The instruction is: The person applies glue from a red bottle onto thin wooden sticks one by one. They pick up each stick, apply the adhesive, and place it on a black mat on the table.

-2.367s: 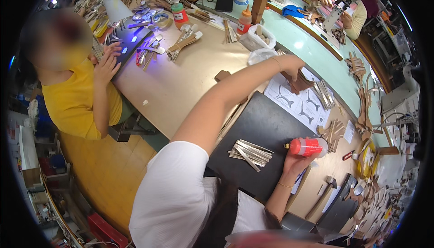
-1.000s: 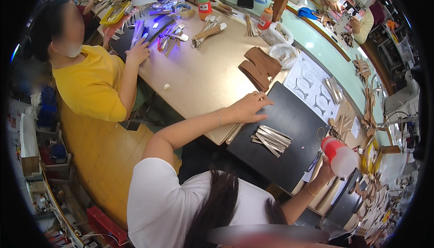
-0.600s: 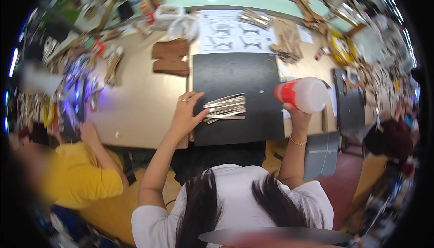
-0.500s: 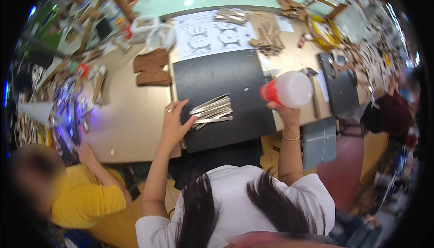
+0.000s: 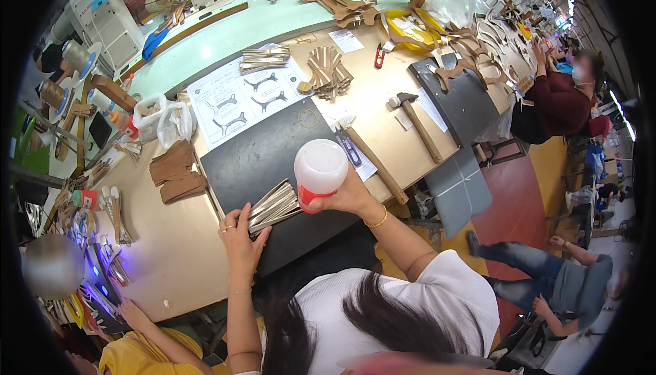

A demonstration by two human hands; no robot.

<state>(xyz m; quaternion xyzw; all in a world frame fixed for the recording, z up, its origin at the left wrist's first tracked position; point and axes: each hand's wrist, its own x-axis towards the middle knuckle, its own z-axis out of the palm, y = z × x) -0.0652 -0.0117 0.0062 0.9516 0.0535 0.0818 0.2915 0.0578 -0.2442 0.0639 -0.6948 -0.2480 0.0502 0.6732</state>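
A fan of several thin, pale metallic-looking strips [image 5: 275, 205] lies on the black mat [image 5: 249, 156] in front of me. My left hand [image 5: 240, 242] rests at their left end, thumb and fingers spread on either side of the strip ends, not closed round them. In my right hand [image 5: 352, 194] is a translucent white plastic bottle [image 5: 321, 164] with a red lower part, gripped round the red and tilted over the strips' right end. The bottle covers part of those ends. Whether its tip touches them is hidden.
Brown leather pieces [image 5: 178, 172] lie left of the mat, and a printed sheet [image 5: 239, 98] lies beyond it. To the right are a purple cutter [image 5: 350, 148], a wooden stick [image 5: 376, 167] and a hammer [image 5: 420, 126]. A co-worker in yellow [image 5: 147, 354] sits at my left.
My right hand has brought the bottle leftward and down, over the strips. The left hand stays at their left end. The whole view has turned and shifted.
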